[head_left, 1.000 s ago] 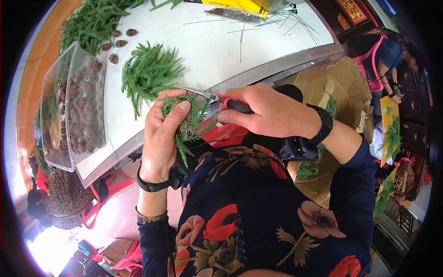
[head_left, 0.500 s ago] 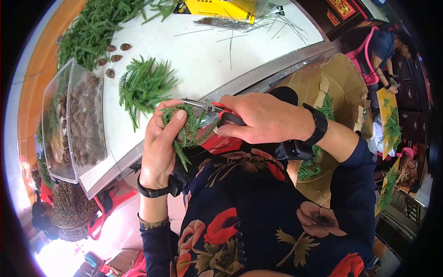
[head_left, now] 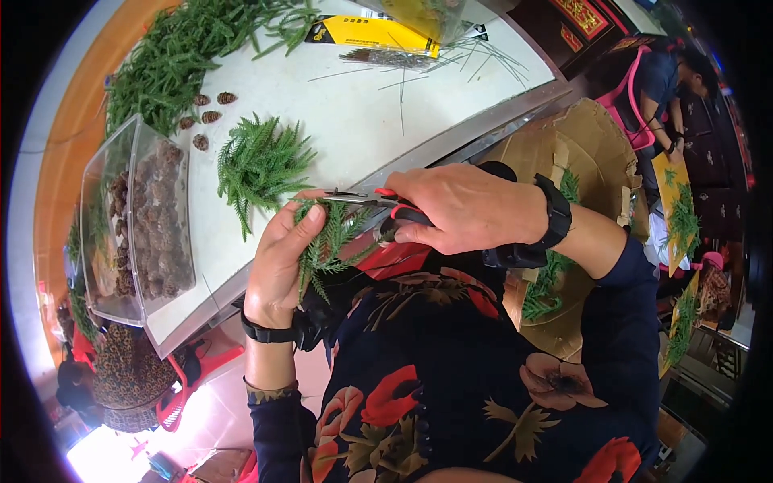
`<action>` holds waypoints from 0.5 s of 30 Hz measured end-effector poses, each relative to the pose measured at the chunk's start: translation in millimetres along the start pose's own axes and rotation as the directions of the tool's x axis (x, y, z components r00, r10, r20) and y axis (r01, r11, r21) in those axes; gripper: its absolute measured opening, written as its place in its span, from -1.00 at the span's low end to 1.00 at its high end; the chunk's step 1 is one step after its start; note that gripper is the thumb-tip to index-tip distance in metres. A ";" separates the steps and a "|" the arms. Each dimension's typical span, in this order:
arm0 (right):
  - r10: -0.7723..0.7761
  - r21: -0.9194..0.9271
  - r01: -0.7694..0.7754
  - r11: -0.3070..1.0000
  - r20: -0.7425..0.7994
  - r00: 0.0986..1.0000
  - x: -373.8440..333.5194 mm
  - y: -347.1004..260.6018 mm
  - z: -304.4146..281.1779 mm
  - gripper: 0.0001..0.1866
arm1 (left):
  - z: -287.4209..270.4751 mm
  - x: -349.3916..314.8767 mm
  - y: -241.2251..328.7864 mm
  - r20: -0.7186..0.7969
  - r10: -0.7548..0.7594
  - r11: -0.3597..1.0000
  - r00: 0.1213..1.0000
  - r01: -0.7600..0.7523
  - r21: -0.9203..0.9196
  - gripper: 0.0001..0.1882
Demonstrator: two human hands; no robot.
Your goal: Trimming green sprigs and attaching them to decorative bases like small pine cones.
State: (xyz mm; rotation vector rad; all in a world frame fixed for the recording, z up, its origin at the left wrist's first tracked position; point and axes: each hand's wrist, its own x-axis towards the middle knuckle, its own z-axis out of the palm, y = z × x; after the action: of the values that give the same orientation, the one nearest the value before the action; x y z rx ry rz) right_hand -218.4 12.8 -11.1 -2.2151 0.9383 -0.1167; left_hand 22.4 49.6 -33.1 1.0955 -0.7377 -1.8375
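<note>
My left hand (head_left: 283, 247) is closed, thumb pressed on a green artificial pine sprig (head_left: 328, 241) whose needles hang below the fingers. A pair of pliers (head_left: 362, 198) with red and black handles is in my right hand (head_left: 471, 208). Its metal jaws reach across to the left fingertips, at the top of the sprig; whether they grip anything there is too small to tell. Just beyond my left hand, a bunch of green sprigs (head_left: 262, 167) lies on the white table (head_left: 346, 113).
Several small pinecones (head_left: 211, 117) lie near a clear plastic box (head_left: 141, 225) of pinecones at left. A pile of greenery (head_left: 161, 72), thin wires (head_left: 403, 97) and a yellow package (head_left: 374, 32) are farther back. A cardboard box (head_left: 596, 153) stands at right; other people sit beyond.
The pliers' jaws and my right hand have shifted slightly. The sprig has turned in my left hand, its needles now pointing more downward and right. The whole view has tilted a little.
</note>
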 end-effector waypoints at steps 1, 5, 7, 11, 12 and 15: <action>0.003 -0.003 -0.003 1.000 -0.005 1.000 0.0 0.9 2.2 -0.65 | 0.8 0.5 -2.1 0.006 0.002 1.000 1.000 -0.002 0.002 -0.64; -0.030 -0.049 0.028 0.998 -0.045 0.999 -0.1 1.7 5.8 -0.66 | 2.9 -1.3 -6.2 0.039 0.090 0.970 0.995 -0.097 0.225 -0.68; 0.041 -0.063 -0.047 0.997 -0.091 0.995 -3.8 -2.6 13.5 -0.69 | -1.0 -0.3 -16.1 -0.039 0.077 0.959 0.996 -0.064 0.276 -0.72; -0.020 -0.057 0.010 0.998 -0.183 0.983 0.0 -3.2 24.5 -0.71 | -11.8 -6.2 -21.1 0.014 0.099 0.977 0.995 -0.100 0.187 -0.73; -0.036 -0.024 0.032 0.999 -0.172 0.984 0.7 -1.7 25.6 -0.71 | -16.5 -6.0 -22.2 0.048 0.117 0.974 0.992 -0.124 0.188 -0.73; -0.051 -0.074 0.039 0.997 -0.165 0.985 -0.4 -6.3 27.6 -0.72 | -25.8 -13.0 -19.0 0.081 0.023 0.981 0.996 -0.039 0.192 -0.68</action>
State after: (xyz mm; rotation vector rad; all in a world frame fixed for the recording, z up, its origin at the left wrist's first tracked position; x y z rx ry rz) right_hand -205.7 32.2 -27.4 -2.3200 0.9961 -0.2989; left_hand 41.8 68.3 -54.7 1.1327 -0.9919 -1.8198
